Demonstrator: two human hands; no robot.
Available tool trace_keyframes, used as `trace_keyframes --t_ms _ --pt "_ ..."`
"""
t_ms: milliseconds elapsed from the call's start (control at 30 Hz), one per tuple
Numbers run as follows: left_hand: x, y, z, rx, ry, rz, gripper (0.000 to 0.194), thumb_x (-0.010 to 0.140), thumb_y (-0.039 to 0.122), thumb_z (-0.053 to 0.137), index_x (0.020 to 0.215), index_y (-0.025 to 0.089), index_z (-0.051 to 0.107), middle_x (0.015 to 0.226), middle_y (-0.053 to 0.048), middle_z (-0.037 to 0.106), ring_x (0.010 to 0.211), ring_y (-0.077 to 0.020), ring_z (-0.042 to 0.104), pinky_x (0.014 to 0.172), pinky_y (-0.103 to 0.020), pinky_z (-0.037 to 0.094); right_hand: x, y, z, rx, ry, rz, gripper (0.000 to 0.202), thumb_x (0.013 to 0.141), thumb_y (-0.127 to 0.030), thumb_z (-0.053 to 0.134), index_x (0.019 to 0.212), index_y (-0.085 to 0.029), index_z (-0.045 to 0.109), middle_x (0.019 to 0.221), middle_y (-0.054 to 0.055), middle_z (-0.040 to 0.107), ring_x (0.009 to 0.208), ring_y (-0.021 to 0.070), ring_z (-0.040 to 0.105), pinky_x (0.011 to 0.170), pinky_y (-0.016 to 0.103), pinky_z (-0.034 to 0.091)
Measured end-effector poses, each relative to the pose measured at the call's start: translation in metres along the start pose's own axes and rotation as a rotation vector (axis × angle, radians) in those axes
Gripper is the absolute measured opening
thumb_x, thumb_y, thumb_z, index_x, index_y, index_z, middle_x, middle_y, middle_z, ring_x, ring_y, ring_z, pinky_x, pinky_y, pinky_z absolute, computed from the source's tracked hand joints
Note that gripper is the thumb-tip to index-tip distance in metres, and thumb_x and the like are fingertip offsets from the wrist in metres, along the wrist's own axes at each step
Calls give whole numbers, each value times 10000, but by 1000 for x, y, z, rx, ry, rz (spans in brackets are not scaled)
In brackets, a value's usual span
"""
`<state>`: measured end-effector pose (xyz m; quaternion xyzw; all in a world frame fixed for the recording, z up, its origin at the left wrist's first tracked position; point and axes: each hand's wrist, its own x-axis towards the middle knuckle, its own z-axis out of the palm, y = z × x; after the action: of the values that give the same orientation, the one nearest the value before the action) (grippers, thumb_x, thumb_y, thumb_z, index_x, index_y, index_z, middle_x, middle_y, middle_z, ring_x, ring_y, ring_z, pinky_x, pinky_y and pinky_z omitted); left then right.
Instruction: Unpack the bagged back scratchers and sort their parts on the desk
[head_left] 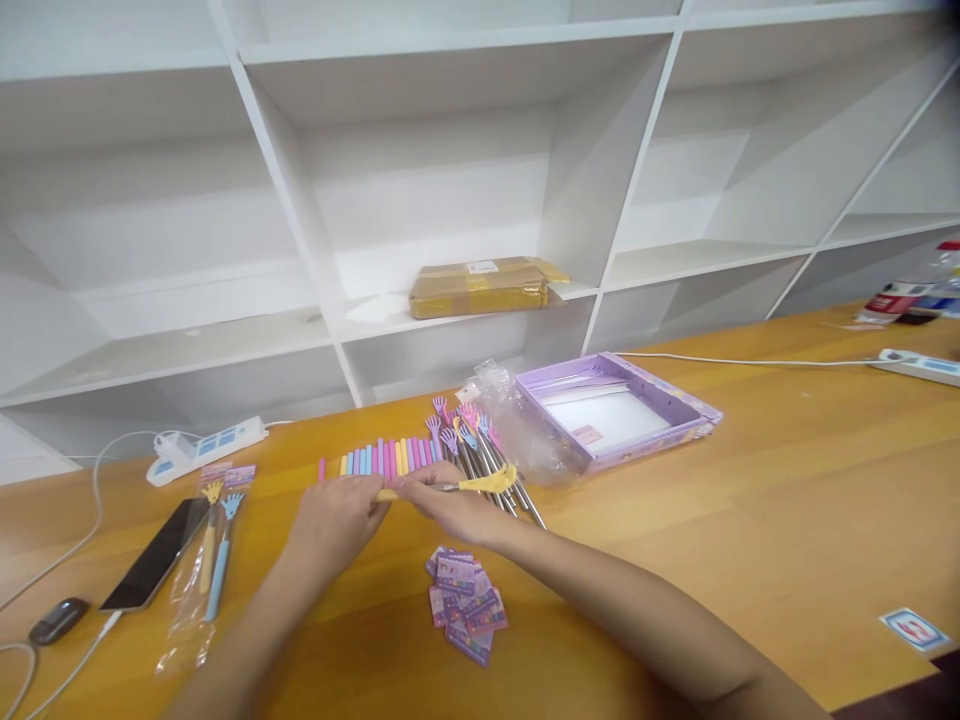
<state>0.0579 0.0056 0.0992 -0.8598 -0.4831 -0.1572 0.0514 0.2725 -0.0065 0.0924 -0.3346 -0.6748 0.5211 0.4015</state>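
My left hand point(341, 515) is closed around the yellow handle of a back scratcher point(491, 482). Its metal rod and yellow hand-shaped head reach to the right, and my right hand point(450, 505) grips it close to where handle and rod meet. Behind my hands lies a row of pink, purple, blue and yellow handle tubes point(386, 457). Beside that row is a pile of metal rods with coloured hand-shaped heads point(480, 445). Small purple cards point(466, 603) lie heaped in front of my hands.
An open purple box point(645, 439) and crumpled clear plastic point(525, 430) stand behind right. At left are two bagged scratchers point(217, 560), a phone point(155, 555), a black mouse-like object point(58, 620) and a power strip point(206, 450). A taped carton point(480, 290) rests on the shelf.
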Motion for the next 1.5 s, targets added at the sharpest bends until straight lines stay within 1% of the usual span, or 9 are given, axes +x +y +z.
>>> trace_keyframes --t_ms 100,200,367,533,700,933,1067,1233,1500 --pt "3 -14 15 82 200 118 410 1032 310 533 633 218 510 540 -23 565 522 -171 526 554 -301 204 -3 -3 8 -8 71 7 590 1018 -632 541 630 -228 352 643 -51 248 616 109 240 557 291 159" --pt "7 -23 20 101 366 301 452 1073 282 509 626 211 509 532 -3 586 496 -149 528 538 -302 240 -6 0 15 -74 107 -67 550 1041 -574 489 636 -223 367 633 -56 249 588 100 235 548 287 163" --pt "15 -33 16 80 489 499 436 1076 230 549 645 212 481 543 30 558 488 -123 490 538 -295 289 -6 6 20 -316 98 -294 464 1070 -418 447 659 -211 383 595 -54 366 541 87 323 559 276 216" --pt "18 -43 16 60 556 549 447 1064 219 588 647 221 428 527 52 466 475 -125 397 520 -318 244 -9 -1 26 -452 113 -298 461 1072 -388 441 654 -211 362 582 -59 361 527 78 315 558 264 223" --pt "17 -48 19 60 593 606 422 1045 179 606 670 227 419 545 51 450 489 -133 394 530 -338 221 -15 0 38 -709 129 -315 454 1070 -316 476 631 -198 468 558 -51 432 508 90 333 547 264 217" --pt "17 -56 24 73 591 658 406 1044 176 592 682 229 416 562 45 461 497 -134 413 536 -339 224 -14 12 46 -1014 176 -447 348 1021 -320 559 696 -207 604 557 -36 569 459 114 386 499 290 177" --pt "14 -59 23 64 587 675 409 1036 169 596 681 231 403 565 46 454 496 -132 406 534 -342 222 -20 9 49 -1040 175 -506 355 1035 -305 544 697 -206 593 553 -28 593 444 118 458 484 295 197" --pt "9 -60 16 53 569 687 382 1043 173 581 702 232 418 580 39 470 510 -139 415 543 -358 210 -29 7 59 -1046 291 -612 307 993 -277 528 701 -213 596 534 -22 602 399 131 427 458 338 147" --pt "10 -61 12 22 539 715 375 1031 157 581 708 238 408 592 37 450 527 -157 378 539 -366 191 -31 11 66 -1163 342 -665 297 983 -281 544 692 -221 553 521 -29 590 381 131 451 475 342 89"
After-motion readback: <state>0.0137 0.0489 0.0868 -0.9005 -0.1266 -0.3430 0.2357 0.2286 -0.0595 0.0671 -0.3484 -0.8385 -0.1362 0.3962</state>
